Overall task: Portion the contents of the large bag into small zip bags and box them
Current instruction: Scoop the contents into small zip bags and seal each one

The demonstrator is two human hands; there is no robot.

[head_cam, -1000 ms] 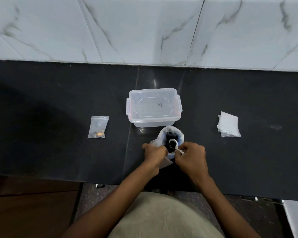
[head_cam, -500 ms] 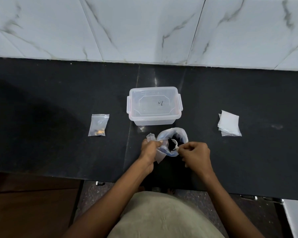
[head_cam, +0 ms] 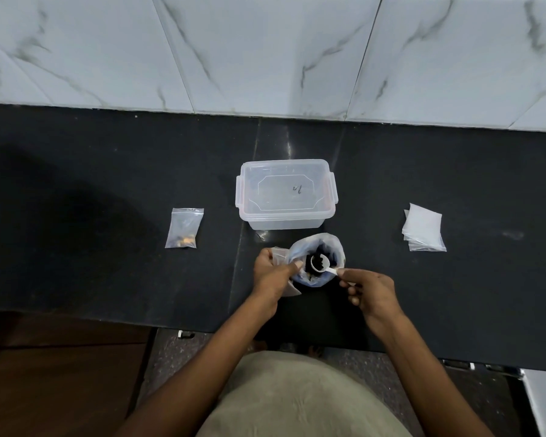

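The right hand (head_cam: pixel 371 287) pinches a loaded white spoon (head_cam: pixel 320 264) over the large bag (head_cam: pixel 317 258), near the box (head_cam: pixel 286 193); the left hand (head_cam: pixel 273 274) grips a small zip bag (head_cam: pixel 279 255); tilting may spill the contents.

Counter (head_cam: pixel 454 171) — black polished stone, glossy, with pale reflections. Wall tiles (head_cam: pixel 265 52): white, grey-veined marble look, smooth with a soft sheen. Lidded box (head_cam: pixel 286 193) — clear, slightly frosted hard plastic. Large bag (head_cam: pixel 334 247), filled zip bag (head_cam: pixel 184 228) and stack of zip bags (head_cam: pixel 423 228): thin transparent plastic film, crinkled. Spoon (head_cam: pixel 320 265): white smooth plastic. Cabinet front (head_cam: pixel 54 373): brown wood, matt.
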